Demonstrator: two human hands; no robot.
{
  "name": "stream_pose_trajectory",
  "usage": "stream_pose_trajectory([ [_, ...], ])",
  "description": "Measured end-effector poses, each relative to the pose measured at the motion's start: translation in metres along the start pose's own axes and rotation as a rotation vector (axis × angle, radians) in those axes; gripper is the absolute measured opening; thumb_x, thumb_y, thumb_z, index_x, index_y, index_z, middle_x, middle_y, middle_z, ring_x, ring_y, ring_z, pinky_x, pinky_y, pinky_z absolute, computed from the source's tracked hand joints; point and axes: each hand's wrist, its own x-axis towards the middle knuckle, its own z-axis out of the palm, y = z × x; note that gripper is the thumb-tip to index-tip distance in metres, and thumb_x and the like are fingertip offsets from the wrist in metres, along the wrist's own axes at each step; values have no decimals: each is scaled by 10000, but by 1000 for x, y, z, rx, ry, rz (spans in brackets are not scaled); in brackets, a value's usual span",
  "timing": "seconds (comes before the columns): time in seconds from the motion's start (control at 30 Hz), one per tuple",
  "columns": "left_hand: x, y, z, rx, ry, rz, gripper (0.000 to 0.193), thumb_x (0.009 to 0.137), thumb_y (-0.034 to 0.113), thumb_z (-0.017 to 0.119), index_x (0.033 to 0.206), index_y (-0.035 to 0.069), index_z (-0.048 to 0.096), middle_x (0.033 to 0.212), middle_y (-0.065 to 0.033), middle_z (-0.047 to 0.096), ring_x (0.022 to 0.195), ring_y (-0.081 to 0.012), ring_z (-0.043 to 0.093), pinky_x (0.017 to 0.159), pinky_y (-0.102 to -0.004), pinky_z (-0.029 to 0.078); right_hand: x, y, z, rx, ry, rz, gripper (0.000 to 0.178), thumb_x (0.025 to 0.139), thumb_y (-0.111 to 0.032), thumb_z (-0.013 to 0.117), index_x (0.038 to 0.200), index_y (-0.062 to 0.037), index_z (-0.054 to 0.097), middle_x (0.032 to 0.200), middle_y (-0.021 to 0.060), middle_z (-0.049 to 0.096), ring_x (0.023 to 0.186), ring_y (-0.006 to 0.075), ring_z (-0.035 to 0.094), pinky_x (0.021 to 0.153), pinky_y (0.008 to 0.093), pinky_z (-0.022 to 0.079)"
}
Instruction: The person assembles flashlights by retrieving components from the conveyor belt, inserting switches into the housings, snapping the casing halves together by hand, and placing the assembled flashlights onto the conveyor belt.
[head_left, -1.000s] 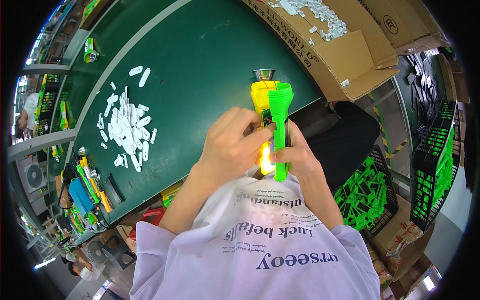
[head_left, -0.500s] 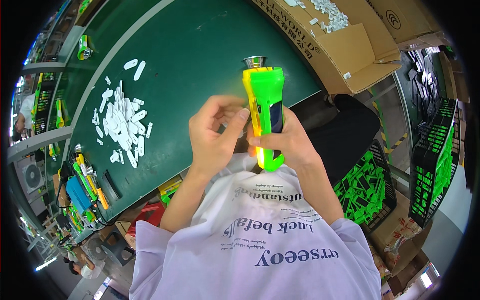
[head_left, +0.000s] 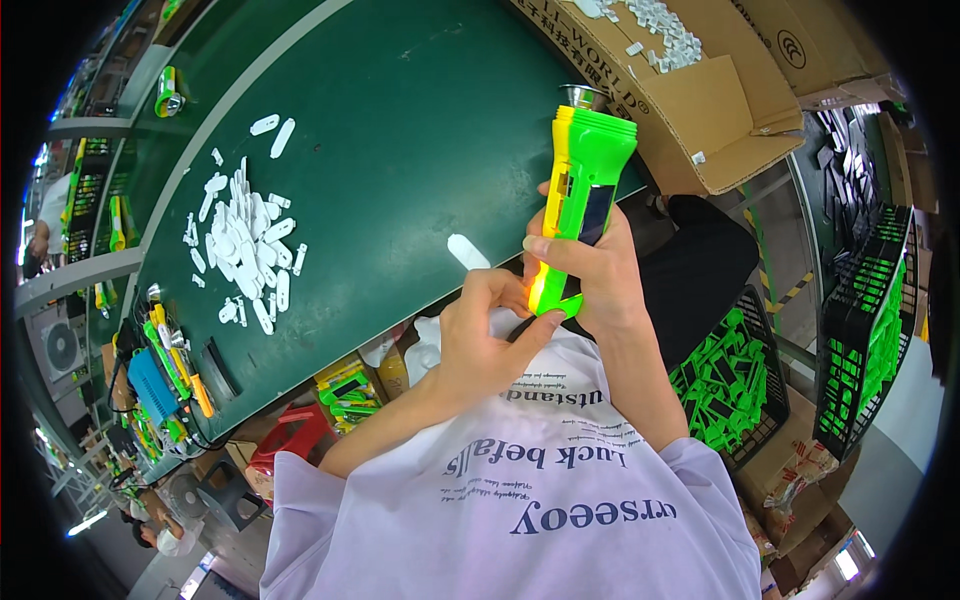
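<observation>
A green and yellow flashlight (head_left: 578, 200) is tilted in front of me, its metal reflector cup (head_left: 584, 97) at the top end. My right hand (head_left: 600, 265) grips its lower body, with the thumb across the front beside a dark panel. At the tail end, my left hand (head_left: 490, 325) is closed, thumb and fingers against the flashlight's lower tip. What lies between those fingers is partly hidden. One white oval plastic piece (head_left: 467, 252) rests on the green table's edge just beyond my left hand.
A pile of white plastic pieces (head_left: 245, 245) lies on the green table (head_left: 400, 120). An open carton (head_left: 720, 110) with small white parts stands at far right. Black crates of green parts (head_left: 730, 375) are at right; tools and a blue box (head_left: 155, 385) are at left.
The flashlight has moved right and tilted, still in my right hand. My left hand has moved right and down from beside its body to the tail. A white oval piece now shows on the table edge.
</observation>
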Motion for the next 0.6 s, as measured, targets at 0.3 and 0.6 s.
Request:
stream_pose_trajectory([
  [0.3, -5, -5, -1, -64, -1, 2, 385, 828, -32, 725, 1041, 10, 408, 985, -124, 604, 880, -151, 621, 816, -305, 515, -4, -1, 8, 13, -73, -46, 728, 641, 54, 727, 1305, 49, 430, 900, 135, 632, 751, 226, 670, 710, 345, 558],
  [0.6, 47, 7, -79, 541, -105, 381, 165, 735, -62, 685, 867, 23, 635, 1014, -116, 662, 893, -240, 637, 774, -324, 507, -4, 9, -4, -70, 27, -55, 695, 644, 88, 674, 1288, 49, 415, 764, 92, 582, 611, 179, 597, 561, 313, 520],
])
